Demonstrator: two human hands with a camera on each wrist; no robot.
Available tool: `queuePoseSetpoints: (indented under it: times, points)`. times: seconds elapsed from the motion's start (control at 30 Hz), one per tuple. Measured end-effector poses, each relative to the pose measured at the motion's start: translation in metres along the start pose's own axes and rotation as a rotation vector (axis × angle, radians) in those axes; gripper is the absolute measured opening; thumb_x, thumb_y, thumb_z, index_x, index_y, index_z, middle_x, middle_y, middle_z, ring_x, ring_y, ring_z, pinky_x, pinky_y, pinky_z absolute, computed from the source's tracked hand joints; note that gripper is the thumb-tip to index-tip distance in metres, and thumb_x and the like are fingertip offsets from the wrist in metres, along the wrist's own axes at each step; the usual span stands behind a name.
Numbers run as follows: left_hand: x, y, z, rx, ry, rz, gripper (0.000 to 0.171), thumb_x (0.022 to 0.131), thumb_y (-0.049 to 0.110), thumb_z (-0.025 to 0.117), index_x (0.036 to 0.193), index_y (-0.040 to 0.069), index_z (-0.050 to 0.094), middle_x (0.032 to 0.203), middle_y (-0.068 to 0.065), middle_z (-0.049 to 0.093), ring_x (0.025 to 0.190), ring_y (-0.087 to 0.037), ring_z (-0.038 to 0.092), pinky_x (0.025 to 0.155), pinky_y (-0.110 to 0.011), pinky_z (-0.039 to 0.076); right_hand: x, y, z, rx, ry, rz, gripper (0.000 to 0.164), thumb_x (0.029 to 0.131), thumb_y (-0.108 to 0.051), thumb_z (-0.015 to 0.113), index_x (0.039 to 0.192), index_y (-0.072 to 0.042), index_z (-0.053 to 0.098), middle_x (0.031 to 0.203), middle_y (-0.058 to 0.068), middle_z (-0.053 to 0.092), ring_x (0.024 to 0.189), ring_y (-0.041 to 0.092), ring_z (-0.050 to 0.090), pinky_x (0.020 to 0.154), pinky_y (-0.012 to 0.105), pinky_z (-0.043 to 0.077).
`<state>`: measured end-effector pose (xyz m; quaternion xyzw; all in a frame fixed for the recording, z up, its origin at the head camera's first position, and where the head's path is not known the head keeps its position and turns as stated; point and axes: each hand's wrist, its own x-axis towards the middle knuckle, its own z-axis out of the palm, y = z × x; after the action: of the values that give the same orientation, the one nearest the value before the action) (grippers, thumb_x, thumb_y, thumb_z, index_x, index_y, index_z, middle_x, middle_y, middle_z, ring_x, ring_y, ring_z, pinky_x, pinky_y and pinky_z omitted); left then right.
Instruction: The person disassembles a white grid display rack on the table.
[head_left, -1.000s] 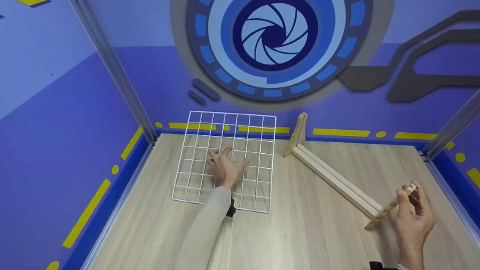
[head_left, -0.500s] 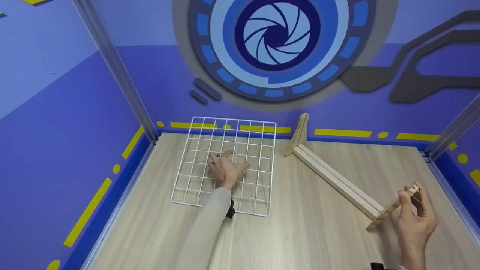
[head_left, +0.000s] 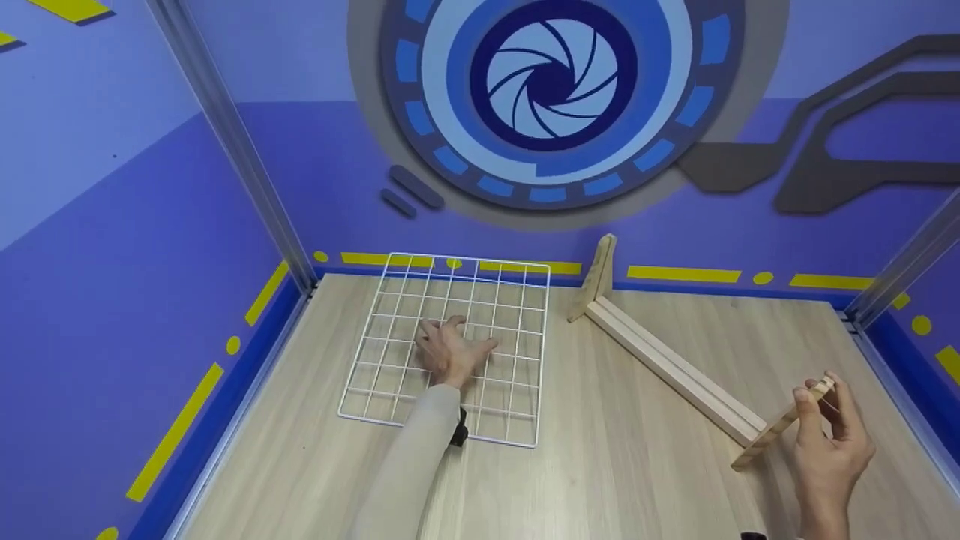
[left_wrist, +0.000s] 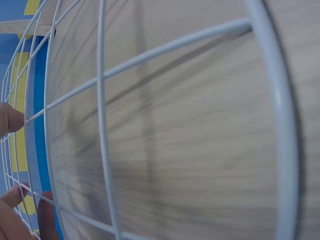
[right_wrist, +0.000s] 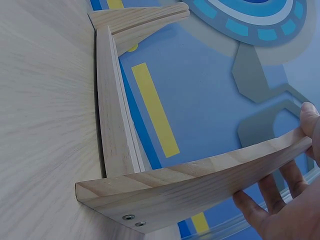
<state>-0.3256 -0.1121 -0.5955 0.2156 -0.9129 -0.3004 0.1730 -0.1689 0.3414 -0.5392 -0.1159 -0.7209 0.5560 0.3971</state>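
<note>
A white wire grid panel [head_left: 517, 341] is held at a slant low over the wooden tabletop by my left hand [head_left: 450, 352]. Its fingers and thumb are spread across the middle of the mesh; in the left wrist view, fingertips [left_wrist: 11, 119] grip at the wires. On the right stands a wooden frame: a grooved bar [head_left: 675, 375] joining two upright end pieces. My right hand [head_left: 834, 442] pinches the top of the near end piece [right_wrist: 195, 175] between thumb and fingers. Two screw heads [right_wrist: 129, 217] show low on that piece. The far end piece [head_left: 598, 277] stands near the back wall.
The wooden tabletop [head_left: 570, 487] is bounded by a blue patterned back wall [head_left: 675, 232] and side walls. Metal corner posts [head_left: 255, 187] rise at the back corners. The frame's bar runs diagonally from the back middle to the right hand.
The grid's far edge has come down, so the panel lies flatter, with my left hand keeping its grip. My right hand and the wooden frame stay put; the head view shifts slightly.
</note>
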Motion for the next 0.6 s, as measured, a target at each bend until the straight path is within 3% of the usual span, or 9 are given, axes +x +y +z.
queuePoseSetpoints:
  times: [0.37,0.6]
  points:
    - [0.0,-0.008,0.006,-0.048,-0.037,-0.015,0.075,0.05,0.059,0.092,0.114,0.026,0.074,0.117,-0.01,0.045,0.11,-0.036,0.045,0.09,-0.052,0.039,-0.001,0.002,-0.002,-0.038,0.002,0.039,0.047,0.094,-0.007,0.068,0.14,-0.012,0.059,0.115,-0.009,0.067,0.105,0.008,0.06,0.081,0.007,0.049]
    - [0.002,-0.006,0.004,0.003,-0.055,-0.026,0.077,0.049,0.063,0.091,0.115,0.027,0.074,0.118,-0.013,0.045,0.109,-0.039,0.046,0.09,-0.052,0.04,-0.001,-0.01,0.001,-0.031,0.002,0.023,0.047,0.094,-0.006,0.067,0.14,-0.01,0.059,0.113,-0.011,0.066,0.103,0.006,0.06,0.08,0.007,0.049]
